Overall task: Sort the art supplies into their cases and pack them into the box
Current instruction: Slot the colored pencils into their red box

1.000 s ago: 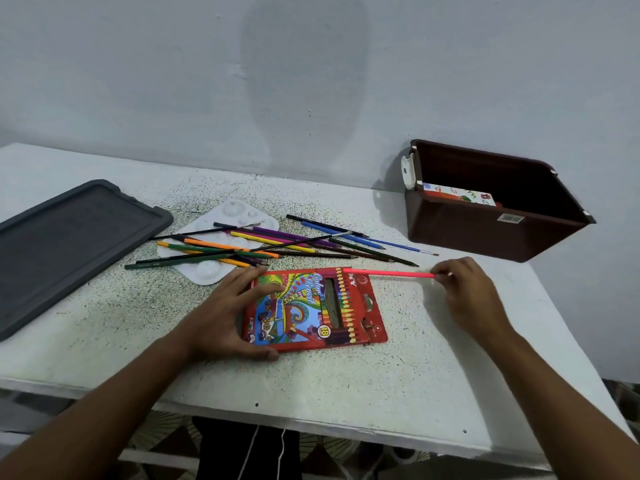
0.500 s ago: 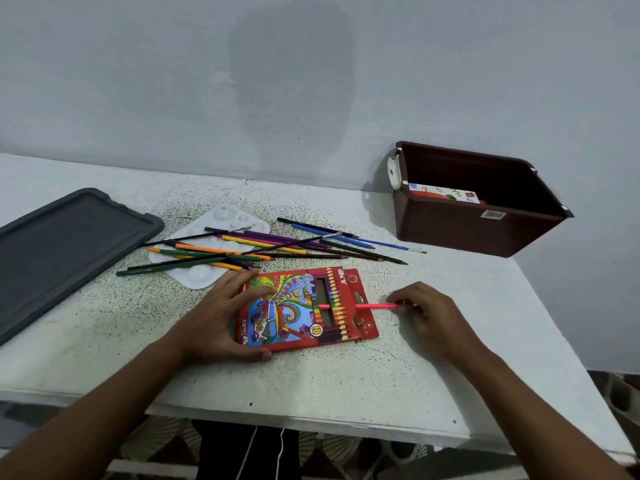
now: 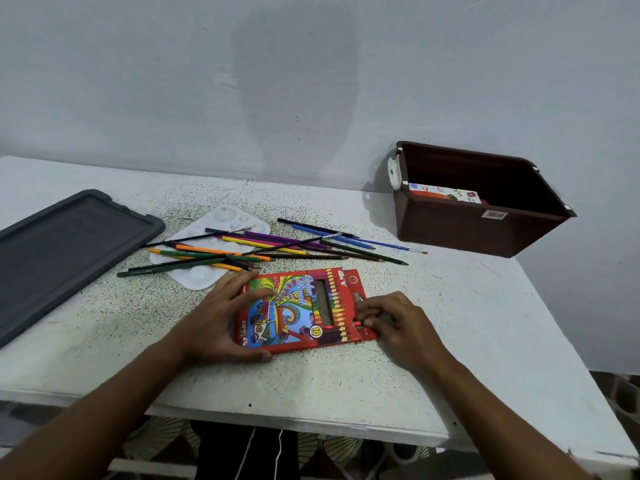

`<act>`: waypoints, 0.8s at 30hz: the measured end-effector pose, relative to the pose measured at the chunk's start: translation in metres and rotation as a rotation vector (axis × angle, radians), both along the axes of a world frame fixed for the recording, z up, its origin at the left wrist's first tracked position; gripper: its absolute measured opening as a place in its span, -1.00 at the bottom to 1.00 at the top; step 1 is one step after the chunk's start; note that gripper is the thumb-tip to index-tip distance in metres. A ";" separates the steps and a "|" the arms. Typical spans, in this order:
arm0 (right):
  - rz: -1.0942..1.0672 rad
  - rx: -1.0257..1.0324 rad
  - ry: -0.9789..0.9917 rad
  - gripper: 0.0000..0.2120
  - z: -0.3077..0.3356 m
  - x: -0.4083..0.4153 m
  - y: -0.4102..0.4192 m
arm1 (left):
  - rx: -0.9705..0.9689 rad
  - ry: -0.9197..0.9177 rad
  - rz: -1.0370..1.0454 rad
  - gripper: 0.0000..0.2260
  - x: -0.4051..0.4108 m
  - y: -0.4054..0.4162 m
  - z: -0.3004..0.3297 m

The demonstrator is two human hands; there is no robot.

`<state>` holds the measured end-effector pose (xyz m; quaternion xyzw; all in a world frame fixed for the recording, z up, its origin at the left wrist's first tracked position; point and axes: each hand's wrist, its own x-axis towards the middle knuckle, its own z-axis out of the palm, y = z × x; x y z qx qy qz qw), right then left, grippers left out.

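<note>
A red colour-pencil case (image 3: 298, 308) lies flat on the white table (image 3: 311, 382) in front of me. My left hand (image 3: 221, 323) grips its left end, fingers on top and thumb at the near edge. My right hand (image 3: 391, 323) pinches the back end of a pink pencil (image 3: 356, 321) at the case's right opening; nearly all of the pencil is inside. Several loose coloured pencils and paintbrushes (image 3: 263, 249) lie in a heap behind the case, partly over a white paint palette (image 3: 204, 275). The brown box (image 3: 467, 230) stands at the back right.
A dark grey lid (image 3: 62, 251) lies at the left of the table. Inside the brown box rests a flat colourful case (image 3: 446, 195). A grey wall rises right behind the table. The table's right edge runs just past the box.
My right hand has pushed the pink pencil leftward into the case, from fully outside to almost fully inside. My left hand has kept hold of the case.
</note>
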<state>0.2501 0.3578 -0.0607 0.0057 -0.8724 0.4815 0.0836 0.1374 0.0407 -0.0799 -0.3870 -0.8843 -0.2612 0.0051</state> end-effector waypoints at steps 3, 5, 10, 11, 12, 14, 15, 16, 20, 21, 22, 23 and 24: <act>0.026 -0.024 -0.006 -0.69 0.000 0.000 -0.001 | 0.003 -0.006 -0.001 -0.18 0.001 0.000 0.001; 0.038 -0.041 -0.009 -0.71 0.000 0.000 -0.001 | 0.003 -0.007 0.001 -0.18 0.001 0.000 0.001; 0.074 0.010 -0.008 -0.70 0.001 0.000 0.000 | 0.004 0.025 -0.010 -0.20 0.001 0.000 0.000; 0.085 0.021 -0.011 -0.70 0.002 0.001 0.001 | 0.003 0.026 -0.011 -0.20 0.000 0.001 0.000; 0.094 0.023 -0.014 -0.70 0.002 0.001 0.002 | -0.002 0.024 -0.009 -0.20 0.000 0.001 0.001; 0.091 -0.016 -0.005 -0.71 0.001 0.001 0.004 | -0.009 0.018 -0.004 -0.19 0.000 0.001 0.001; 0.063 -0.047 0.007 -0.71 0.000 0.000 0.005 | -0.009 0.018 -0.003 -0.19 -0.001 0.001 0.001; 0.013 -0.052 0.019 -0.72 -0.002 -0.003 0.005 | -0.008 0.019 -0.003 -0.20 -0.001 0.001 0.001; -0.166 0.191 0.114 -0.79 -0.003 -0.022 0.013 | -0.001 0.019 -0.003 -0.20 0.001 0.000 0.001; -0.200 0.271 0.139 -0.78 -0.003 -0.029 0.018 | 0.000 0.016 -0.002 -0.20 0.001 0.000 0.001; -0.234 0.355 0.160 -0.77 -0.003 -0.037 0.025 | 0.001 0.017 -0.004 -0.20 0.001 0.000 0.001; -0.262 0.433 0.171 -0.75 -0.005 -0.045 0.031 | 0.003 0.020 -0.006 -0.20 0.001 0.001 0.001; -0.284 0.494 0.165 -0.73 -0.006 -0.053 0.037 | 0.002 0.018 -0.006 -0.20 0.001 0.001 0.001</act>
